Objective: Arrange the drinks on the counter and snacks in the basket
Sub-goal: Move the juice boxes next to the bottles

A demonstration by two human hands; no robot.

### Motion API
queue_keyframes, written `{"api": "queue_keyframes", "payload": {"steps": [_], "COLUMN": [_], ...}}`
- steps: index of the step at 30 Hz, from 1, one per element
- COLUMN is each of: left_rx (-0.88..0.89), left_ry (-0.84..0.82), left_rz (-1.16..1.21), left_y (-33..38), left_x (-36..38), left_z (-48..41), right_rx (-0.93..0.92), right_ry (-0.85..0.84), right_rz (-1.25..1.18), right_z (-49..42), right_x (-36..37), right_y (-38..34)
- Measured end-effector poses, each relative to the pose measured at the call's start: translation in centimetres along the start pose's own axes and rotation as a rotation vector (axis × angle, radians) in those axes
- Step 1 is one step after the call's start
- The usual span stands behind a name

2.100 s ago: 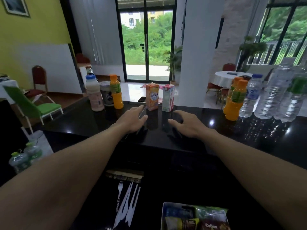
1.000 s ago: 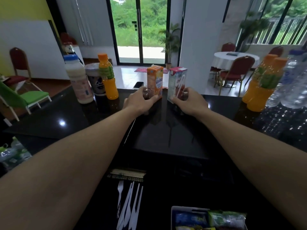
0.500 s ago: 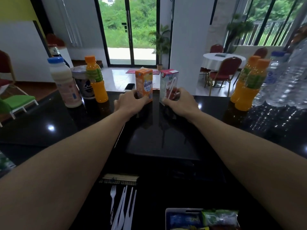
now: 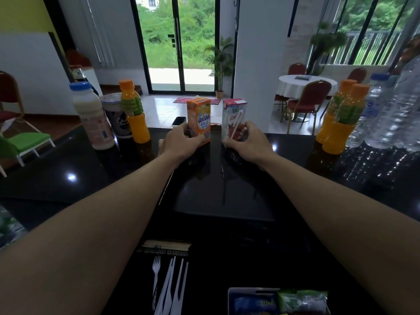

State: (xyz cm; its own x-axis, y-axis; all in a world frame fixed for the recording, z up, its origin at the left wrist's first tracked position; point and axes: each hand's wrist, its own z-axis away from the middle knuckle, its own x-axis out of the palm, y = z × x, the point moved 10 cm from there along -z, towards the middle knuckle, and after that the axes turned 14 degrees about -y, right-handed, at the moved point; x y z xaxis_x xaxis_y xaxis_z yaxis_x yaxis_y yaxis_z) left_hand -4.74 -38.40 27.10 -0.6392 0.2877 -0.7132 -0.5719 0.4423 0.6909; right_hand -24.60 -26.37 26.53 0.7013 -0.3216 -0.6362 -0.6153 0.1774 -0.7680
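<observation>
An orange drink carton (image 4: pixel 200 115) and a red-and-white milk carton (image 4: pixel 234 114) stand upright side by side at the far edge of the black counter (image 4: pixel 216 183). My left hand (image 4: pixel 180 142) grips the lower part of the orange carton. My right hand (image 4: pixel 248 143) grips the base of the milk carton. At the left stand a pale milk bottle (image 4: pixel 92 114), a dark cup (image 4: pixel 118 119) and an orange juice bottle (image 4: pixel 134 112). A white basket (image 4: pixel 234 296) holding snack packets (image 4: pixel 302 300) sits at the bottom edge.
Two orange juice bottles (image 4: pixel 341 119) and clear water bottles (image 4: pixel 391 110) crowd the counter's right end. White plastic forks and knives (image 4: pixel 170 285) and a bundle of sticks (image 4: pixel 167 245) lie on the lower shelf. More bottles (image 4: pixel 6 223) show at the far left.
Both hands reached forward from the counter top and closed round the two cartons. The view has moved closer to the counter.
</observation>
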Motion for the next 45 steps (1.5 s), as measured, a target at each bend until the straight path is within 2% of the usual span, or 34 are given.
{"api": "queue_keyframes", "payload": {"steps": [17, 35, 45], "left_rx": [0.073, 0.083, 0.113], "left_ry": [-0.005, 0.043, 0.016], "left_rz": [0.135, 0.138, 0.032], "left_y": [1.2, 0.7, 1.7], "left_x": [-0.4, -0.7, -0.1], "left_z": [1.2, 0.4, 1.0], "right_rx": [-0.011, -0.054, -0.047], "right_ry": [0.030, 0.042, 0.001], "right_rz": [-0.054, -0.049, -0.056], "right_z": [0.1, 0.5, 1.0], "right_x": [-0.3, -0.6, -0.2], "right_y": [0.2, -0.6, -0.9]}}
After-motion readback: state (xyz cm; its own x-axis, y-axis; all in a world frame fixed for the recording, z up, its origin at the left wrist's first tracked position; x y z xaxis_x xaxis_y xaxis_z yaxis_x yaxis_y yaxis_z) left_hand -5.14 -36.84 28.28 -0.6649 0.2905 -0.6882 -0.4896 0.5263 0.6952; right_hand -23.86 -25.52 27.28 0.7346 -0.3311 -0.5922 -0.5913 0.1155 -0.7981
